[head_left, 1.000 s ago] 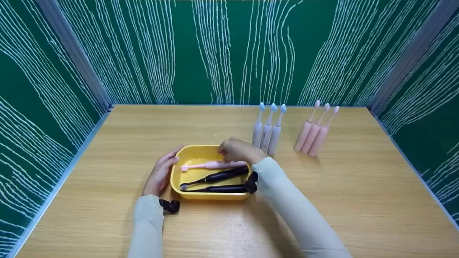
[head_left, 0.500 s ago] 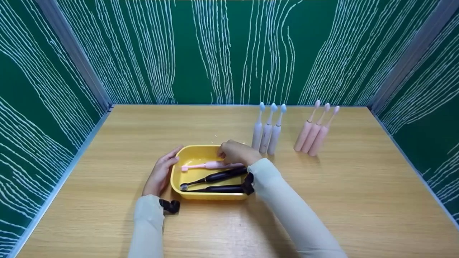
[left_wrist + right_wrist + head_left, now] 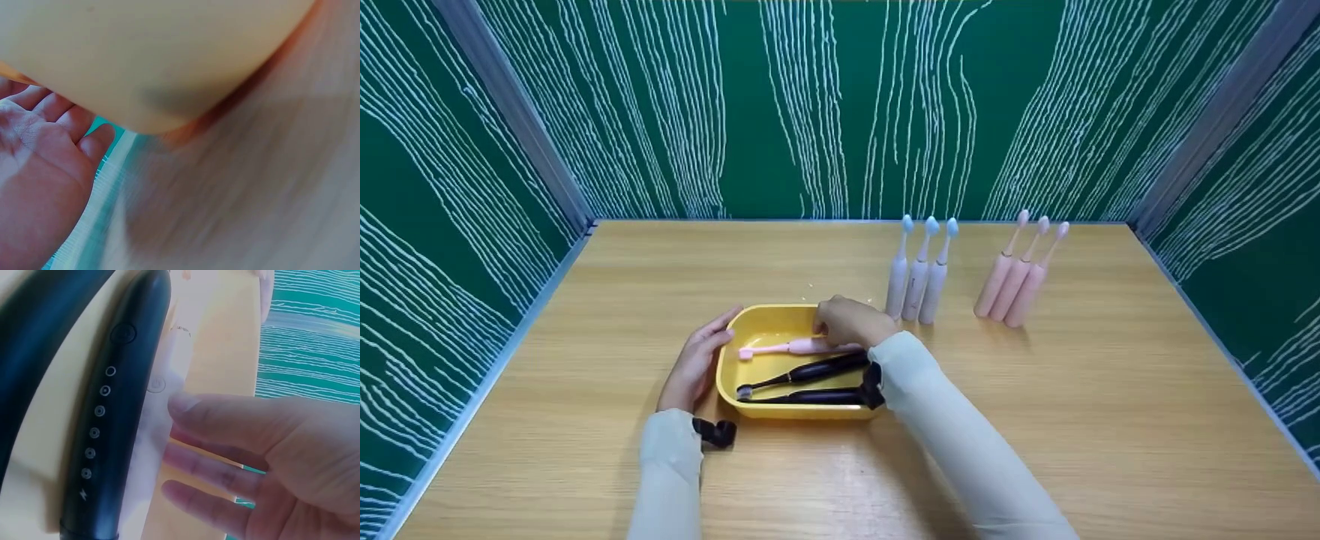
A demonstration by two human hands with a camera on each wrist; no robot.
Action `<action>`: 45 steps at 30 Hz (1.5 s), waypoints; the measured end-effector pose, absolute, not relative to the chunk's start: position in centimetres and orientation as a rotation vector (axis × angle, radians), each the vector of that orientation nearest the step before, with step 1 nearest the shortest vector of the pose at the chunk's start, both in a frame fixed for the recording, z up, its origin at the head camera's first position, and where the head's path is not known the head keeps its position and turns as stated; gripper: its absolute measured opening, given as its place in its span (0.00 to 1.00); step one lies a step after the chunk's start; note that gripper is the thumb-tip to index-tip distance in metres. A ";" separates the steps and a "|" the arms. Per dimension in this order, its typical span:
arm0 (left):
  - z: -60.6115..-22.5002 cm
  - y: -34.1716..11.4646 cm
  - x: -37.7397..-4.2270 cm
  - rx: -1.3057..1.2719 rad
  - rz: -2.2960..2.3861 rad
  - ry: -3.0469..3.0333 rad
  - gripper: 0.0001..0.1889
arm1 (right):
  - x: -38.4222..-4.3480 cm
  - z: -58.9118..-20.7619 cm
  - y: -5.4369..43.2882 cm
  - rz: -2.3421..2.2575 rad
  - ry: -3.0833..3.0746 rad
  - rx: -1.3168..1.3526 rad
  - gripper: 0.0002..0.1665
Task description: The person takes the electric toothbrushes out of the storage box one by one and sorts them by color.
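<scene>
A yellow bin [image 3: 765, 313] stands on the table in the head view. Inside lie a pink electric toothbrush [image 3: 808, 345] and two black electric toothbrushes [image 3: 829, 367], handles toward the right. My left hand [image 3: 688, 371] rests against the bin's left wall; the left wrist view shows its extended fingers [image 3: 53, 104] along the outside. My right hand [image 3: 853, 321] reaches over the bin's far right rim. In the right wrist view, its thumb and loosely bent fingertips [image 3: 188, 495] meet the near side of the pink handle [image 3: 154, 410], beside a black handle [image 3: 107, 416]. No grip around it shows.
Three white electric toothbrushes with blue heads [image 3: 916, 281] stand upright behind the right hand. Further right stand three pink ones [image 3: 1011, 289], slightly tilted in view. Green panels with white lines [image 3: 855, 112] enclose the table [image 3: 1072, 420] at the back and sides.
My right hand and forearm have shifted slightly left over the bin, covering more of the pink handle. The left hand and the toothbrushes look unmoved.
</scene>
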State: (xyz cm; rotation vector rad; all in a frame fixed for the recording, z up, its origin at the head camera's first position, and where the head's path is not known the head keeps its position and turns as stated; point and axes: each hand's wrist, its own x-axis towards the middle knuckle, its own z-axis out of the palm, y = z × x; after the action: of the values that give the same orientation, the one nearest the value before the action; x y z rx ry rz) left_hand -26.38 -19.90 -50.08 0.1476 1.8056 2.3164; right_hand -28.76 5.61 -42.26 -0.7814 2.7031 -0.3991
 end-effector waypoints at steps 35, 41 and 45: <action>-50.1 -20.0 -26.4 0.175 2.310 1.794 0.27 | -29.0 -42.8 6.7 -0.403 2.616 -0.679 0.23; -50.1 -20.0 -26.4 0.166 2.307 1.798 0.27 | -28.9 -42.9 6.7 -0.420 2.602 -0.639 0.22; -50.1 -20.1 -26.5 0.169 2.307 1.806 0.27 | -28.9 -42.9 6.7 -0.411 2.604 -0.647 0.22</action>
State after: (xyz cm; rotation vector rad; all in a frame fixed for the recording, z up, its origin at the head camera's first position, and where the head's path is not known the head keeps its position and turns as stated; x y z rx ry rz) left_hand -26.45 -20.06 -50.14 0.1693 1.8061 2.3070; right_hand -28.90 6.67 -42.91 -0.6469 2.6042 -0.4110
